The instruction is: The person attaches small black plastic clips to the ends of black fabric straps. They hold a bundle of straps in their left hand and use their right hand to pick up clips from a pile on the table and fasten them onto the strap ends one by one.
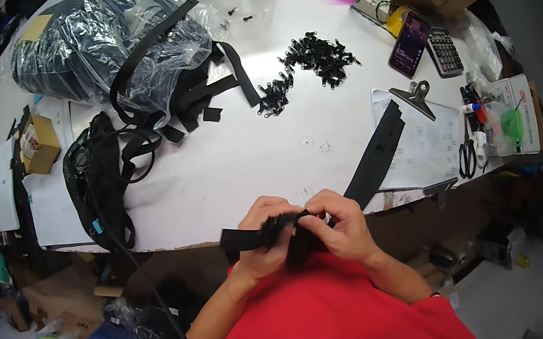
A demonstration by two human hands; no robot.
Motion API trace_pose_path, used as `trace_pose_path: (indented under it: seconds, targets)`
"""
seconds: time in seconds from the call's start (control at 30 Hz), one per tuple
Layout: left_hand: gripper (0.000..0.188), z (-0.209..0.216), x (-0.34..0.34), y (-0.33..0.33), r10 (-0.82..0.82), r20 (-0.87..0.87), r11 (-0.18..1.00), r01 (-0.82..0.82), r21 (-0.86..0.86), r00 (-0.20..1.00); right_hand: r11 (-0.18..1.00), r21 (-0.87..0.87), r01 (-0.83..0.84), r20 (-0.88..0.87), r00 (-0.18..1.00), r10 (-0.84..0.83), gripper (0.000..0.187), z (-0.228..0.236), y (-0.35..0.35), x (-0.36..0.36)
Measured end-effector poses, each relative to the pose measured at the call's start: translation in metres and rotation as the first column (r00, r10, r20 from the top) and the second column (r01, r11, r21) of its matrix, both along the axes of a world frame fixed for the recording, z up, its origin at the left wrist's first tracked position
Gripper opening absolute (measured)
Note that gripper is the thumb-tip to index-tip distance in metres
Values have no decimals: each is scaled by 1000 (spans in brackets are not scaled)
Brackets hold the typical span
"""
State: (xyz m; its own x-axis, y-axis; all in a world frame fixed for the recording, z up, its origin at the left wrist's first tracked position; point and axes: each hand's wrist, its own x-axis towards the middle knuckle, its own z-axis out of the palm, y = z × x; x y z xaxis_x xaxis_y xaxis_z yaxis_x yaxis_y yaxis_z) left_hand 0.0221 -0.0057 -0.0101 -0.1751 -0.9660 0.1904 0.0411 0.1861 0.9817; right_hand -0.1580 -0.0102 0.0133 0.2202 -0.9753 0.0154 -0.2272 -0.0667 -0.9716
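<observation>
Close to my body, just off the table's front edge, both hands are closed on a bundle of black fabric strips (pixel 243 238). My left hand (pixel 265 255) wraps round the bundle, and its short ends stick out to the left. Thumb and fingers of my right hand (pixel 341 229) pinch the strips right beside it; what lies between the fingertips is too small to make out. A long black strip (pixel 377 156) stretches from behind my right hand up across the table. Farther back lie two piles of small black zipper sliders (pixel 322 60).
A plastic-wrapped dark roll (pixel 102 43) and black straps (pixel 193 100) occupy the back left, near a black mesh bag (pixel 95 176). On the right are a bulldog clip (pixel 415 101) on papers, a phone (pixel 409 45), a calculator (pixel 444 51) and scissors (pixel 467 156). A cable (pixel 135 262) hangs at left.
</observation>
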Motion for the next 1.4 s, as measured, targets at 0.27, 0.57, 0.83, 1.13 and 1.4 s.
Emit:
trace_pose_path:
  seconds: [0.27, 0.57, 0.83, 1.13, 1.4]
  targets:
    - [15, -2, -4, 10, 57, -120, 969, -26, 245, 991, 999, 33, 18, 58, 998, -20, 9, -9, 3, 0]
    - [14, -1, -5, 10, 2, -215, 966, 54, 252, 977, 996, 69, 53, 115, 992, -60, 9, -13, 7, 3]
    - [10, -3, -3, 13, 52, -78, 986, -39, 164, 996, 997, 70, 38, 94, 995, -45, 9, -5, 10, 5]
    - [3, -8, -3, 18, 70, -125, 983, -47, 178, 990, 954, -297, 41, -110, 991, -76, 14, -12, 7, 0]
    - [6, -3, -6, 16, 88, -256, 953, -6, 303, 963, 998, -30, -58, 28, 998, 59, 17, 4, 5, -2]
